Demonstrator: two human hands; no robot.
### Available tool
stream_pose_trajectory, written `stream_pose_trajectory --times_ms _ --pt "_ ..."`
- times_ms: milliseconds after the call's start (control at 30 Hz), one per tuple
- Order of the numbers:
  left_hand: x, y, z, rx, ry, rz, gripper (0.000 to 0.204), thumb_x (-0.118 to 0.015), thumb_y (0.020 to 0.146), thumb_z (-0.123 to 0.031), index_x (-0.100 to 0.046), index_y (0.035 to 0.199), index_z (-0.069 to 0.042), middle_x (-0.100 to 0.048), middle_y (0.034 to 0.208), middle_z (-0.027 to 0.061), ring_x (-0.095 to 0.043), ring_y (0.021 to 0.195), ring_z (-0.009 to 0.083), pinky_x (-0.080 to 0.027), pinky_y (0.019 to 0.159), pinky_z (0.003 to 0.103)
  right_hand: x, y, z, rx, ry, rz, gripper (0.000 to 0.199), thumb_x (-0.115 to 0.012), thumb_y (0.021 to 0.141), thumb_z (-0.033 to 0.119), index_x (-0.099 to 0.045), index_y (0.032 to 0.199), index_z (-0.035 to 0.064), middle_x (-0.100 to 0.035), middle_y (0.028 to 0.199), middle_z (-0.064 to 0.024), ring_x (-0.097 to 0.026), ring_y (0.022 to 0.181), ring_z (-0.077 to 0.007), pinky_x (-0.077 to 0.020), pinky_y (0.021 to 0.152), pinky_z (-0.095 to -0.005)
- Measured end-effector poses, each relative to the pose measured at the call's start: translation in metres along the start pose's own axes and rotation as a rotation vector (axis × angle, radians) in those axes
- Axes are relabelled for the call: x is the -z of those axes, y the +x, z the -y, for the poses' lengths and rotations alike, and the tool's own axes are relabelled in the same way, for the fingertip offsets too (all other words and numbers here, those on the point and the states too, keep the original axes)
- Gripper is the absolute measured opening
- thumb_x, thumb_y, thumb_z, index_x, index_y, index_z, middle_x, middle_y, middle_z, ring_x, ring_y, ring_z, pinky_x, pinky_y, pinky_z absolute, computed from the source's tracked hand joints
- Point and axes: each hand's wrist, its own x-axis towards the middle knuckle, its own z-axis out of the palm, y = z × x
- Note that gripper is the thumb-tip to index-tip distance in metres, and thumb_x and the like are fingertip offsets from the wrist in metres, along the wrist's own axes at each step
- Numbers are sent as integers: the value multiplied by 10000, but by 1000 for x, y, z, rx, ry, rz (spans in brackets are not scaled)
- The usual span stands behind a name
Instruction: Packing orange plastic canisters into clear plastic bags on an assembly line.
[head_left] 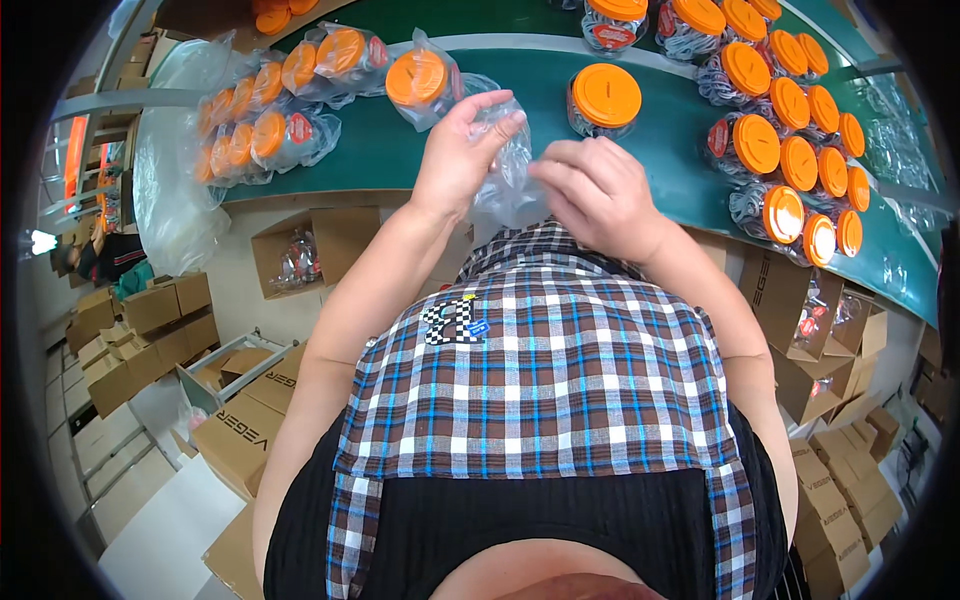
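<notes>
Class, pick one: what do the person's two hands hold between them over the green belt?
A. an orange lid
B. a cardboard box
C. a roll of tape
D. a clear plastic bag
D: both the left hand and the right hand grip a crumpled clear plastic bag above the green belt.

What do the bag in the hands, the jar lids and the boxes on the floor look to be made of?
Bag: thin clear plastic film, glossy and crinkled. Lids: probably moulded plastic, an even, smooth orange. Boxes: brown corrugated cardboard, matte, with folded flaps. Both the left hand and the right hand hold the bag.
</notes>
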Motion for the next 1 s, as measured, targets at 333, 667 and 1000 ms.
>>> stream_pose_trajectory --times_ms 333,667,1000 --pt "46 33 27 187 369 126 363 -742 850 -184 -641 1175 -58 -644 881 26 -532 660 82 -425 586 209 25 -25 -30 -90 339 312 100 -663 838 51 -688 935 47 -658 831 -50 -521 667 -177 -448 634 -289" --pt "-2 16 -7 -466 405 330 349 -705 843 -78 -662 1189 -60 -666 923 14 -584 819 126 -463 786 237 18 -11 -50 -714 858 232 75 -654 895 64 -704 862 18 -664 748 -27 -525 611 -89 -426 572 -197" --pt "50 32 91 349 -82 757 241 -676 902 -126 -658 1132 -57 -678 982 52 -549 647 63 -422 617 168 19 -88 -103 -989 1544 21 84 -658 895 68 -676 933 -4 -664 784 -47 -558 637 -77 -451 596 -176"
